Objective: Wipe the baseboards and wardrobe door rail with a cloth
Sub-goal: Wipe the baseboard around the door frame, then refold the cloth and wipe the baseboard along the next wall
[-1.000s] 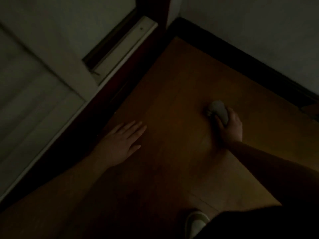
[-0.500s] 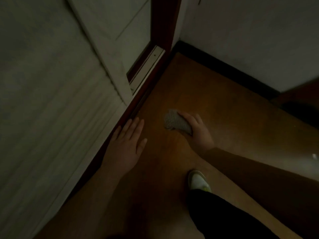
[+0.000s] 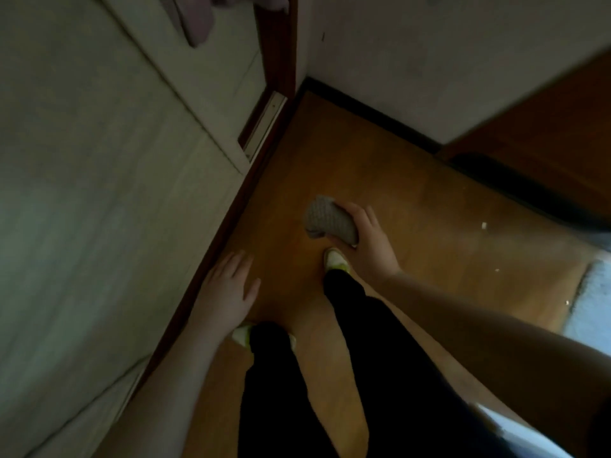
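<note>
A grey cloth (image 3: pixel 330 221), bunched into a wad, sits in the right hand (image 3: pixel 367 244), whose fingers curl around it. The cloth is held above the wooden floor (image 3: pixel 413 200), not touching any surface. The left hand (image 3: pixel 228 292) holds nothing, its fingers straight and loosely spread, hovering just beside the dark strip at the wardrobe's foot.

The door rail (image 3: pixel 264 127), a pale metal channel, lies ahead and to the left of the cloth, at the foot of the wardrobe door (image 3: pixel 99 193). Its long axis runs diagonally away toward the room's corner. The dark baseboard (image 3: pixel 363 110) runs from that corner off to the right, along the white wall (image 3: pixel 429 54).

The left hand is closer to the wardrobe side, yet only the right hand carries the cloth. To wipe the rail, the cloth would likely need to travel forward and leftward, then slide along the rail's length.

Black trouser legs and pale shoes (image 3: pixel 335 261) show below.
</note>
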Demonstrator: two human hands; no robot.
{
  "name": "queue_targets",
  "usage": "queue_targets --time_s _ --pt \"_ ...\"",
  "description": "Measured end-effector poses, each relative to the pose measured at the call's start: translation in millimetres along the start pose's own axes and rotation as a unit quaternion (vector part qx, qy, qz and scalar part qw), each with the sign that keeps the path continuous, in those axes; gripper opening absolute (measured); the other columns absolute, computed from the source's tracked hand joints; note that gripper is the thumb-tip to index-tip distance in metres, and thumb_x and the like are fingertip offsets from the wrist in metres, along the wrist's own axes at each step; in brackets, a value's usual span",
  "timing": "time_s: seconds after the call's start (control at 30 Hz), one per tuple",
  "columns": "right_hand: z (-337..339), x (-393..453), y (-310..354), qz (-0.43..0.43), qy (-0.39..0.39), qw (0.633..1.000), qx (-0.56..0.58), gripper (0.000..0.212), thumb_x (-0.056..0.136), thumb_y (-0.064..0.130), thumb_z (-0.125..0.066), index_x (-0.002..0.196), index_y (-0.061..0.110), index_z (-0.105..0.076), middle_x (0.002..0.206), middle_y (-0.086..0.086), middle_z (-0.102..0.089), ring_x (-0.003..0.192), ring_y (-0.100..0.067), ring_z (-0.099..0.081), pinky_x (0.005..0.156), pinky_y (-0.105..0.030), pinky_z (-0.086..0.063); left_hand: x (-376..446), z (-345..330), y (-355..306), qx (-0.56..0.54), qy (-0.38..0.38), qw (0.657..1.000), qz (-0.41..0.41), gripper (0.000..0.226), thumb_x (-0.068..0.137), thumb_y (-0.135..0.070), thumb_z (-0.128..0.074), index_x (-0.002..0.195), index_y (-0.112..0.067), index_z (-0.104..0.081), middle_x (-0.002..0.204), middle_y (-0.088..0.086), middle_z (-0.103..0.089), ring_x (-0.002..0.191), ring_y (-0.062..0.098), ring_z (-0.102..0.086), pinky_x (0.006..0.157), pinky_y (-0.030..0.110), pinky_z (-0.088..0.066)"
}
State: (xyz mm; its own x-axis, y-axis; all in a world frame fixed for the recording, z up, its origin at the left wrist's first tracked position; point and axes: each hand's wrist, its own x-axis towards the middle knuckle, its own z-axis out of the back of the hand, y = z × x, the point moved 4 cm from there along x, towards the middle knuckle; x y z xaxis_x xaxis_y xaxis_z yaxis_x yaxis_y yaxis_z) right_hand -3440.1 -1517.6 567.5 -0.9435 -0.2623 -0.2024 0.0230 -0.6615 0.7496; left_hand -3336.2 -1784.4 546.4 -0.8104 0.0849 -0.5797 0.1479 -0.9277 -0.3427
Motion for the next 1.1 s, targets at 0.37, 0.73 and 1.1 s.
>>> queue_targets --time_s 0.37,0.73,1.1 --pt "92 -42 131 0.056 0.017 0.995 0.085 0.060 0.085 0.028 -0.075 0.135 0.039 -0.043 0.125 0.021 -0.044 0.113 0.005 -0.047 0.086 -0.010 -0.044 -101 145 -94 -0.210 -0.107 0.971 0.039 0.050 0.103 -0.051 -0.037 0.147 -0.029 -0.044 0.146 -0.011 -0.047 0.128 0.007 -0.046 0.104 0.029 -0.042" --pt "120 -112 233 0.058 0.016 0.972 0.229 0.060 0.085 0.019 -0.074 0.129 0.049 -0.046 0.130 0.017 -0.050 0.116 -0.009 -0.057 0.081 -0.032 -0.060 -166 206 -128 -0.437 -0.083 0.895 -0.022 0.059 0.082 -0.088 -0.023 0.122 -0.057 -0.054 0.111 -0.043 -0.058 0.102 -0.022 -0.052 0.093 0.019 -0.039" --pt "110 -175 235 -0.085 0.050 0.908 0.406 0.044 0.082 0.055 -0.065 0.125 0.051 -0.055 0.127 0.009 -0.056 0.106 -0.010 -0.067 0.082 -0.034 -0.059 -190 194 -137 -0.435 -0.052 0.892 -0.115 0.037 0.079 -0.067 -0.064 0.114 -0.056 -0.058 0.118 -0.020 -0.066 0.114 0.004 -0.061 0.101 0.040 -0.052"
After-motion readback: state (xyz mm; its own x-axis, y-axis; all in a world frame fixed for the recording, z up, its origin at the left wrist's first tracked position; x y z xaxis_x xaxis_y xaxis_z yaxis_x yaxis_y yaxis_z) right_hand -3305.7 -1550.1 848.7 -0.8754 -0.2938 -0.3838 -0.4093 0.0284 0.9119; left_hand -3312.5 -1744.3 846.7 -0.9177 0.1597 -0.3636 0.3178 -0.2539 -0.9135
